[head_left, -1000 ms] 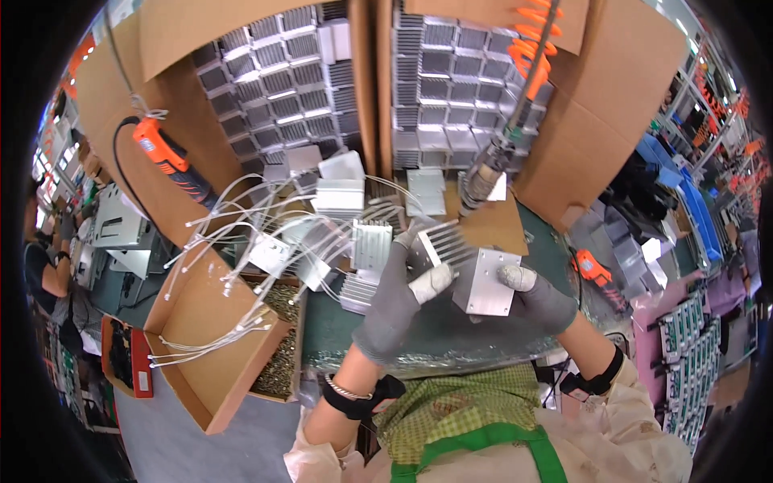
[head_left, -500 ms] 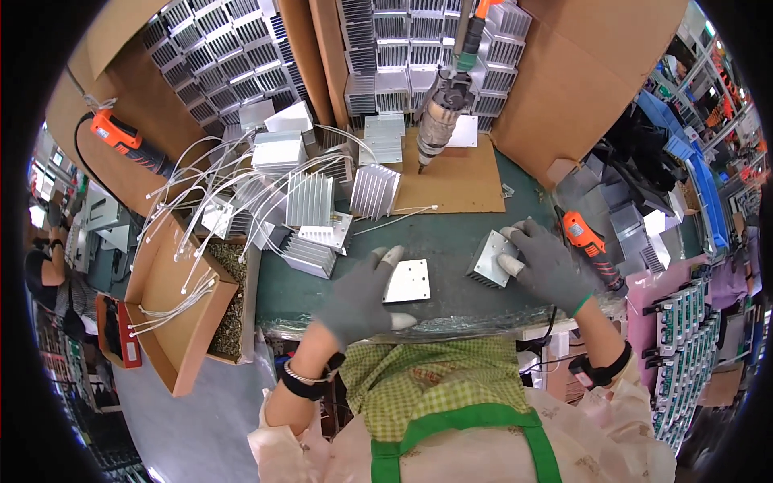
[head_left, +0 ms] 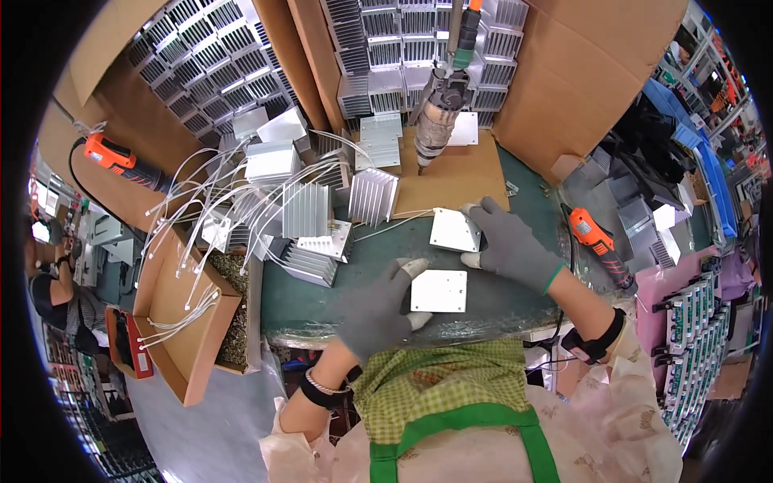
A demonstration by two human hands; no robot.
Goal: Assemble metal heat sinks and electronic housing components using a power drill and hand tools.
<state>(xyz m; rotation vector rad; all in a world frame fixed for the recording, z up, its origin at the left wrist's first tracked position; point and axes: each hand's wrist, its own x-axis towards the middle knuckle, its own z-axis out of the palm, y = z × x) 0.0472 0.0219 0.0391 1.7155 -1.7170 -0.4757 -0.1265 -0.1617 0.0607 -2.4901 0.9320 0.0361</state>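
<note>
Left hand [head_left: 377, 312] at the near block [head_left: 439, 291], right hand [head_left: 515, 248] at the farther block [head_left: 456, 230].

At the green bench [head_left: 523, 299], half-spread left thumb and forefinger bracket the near block's left end, whether gripping I cannot tell; the right ones, similarly parted, hold the farther block's right end. Beyond, a driver [head_left: 440, 121] hangs above a cardboard sheet [head_left: 459, 189].

No legible text, no readable numbers
</note>
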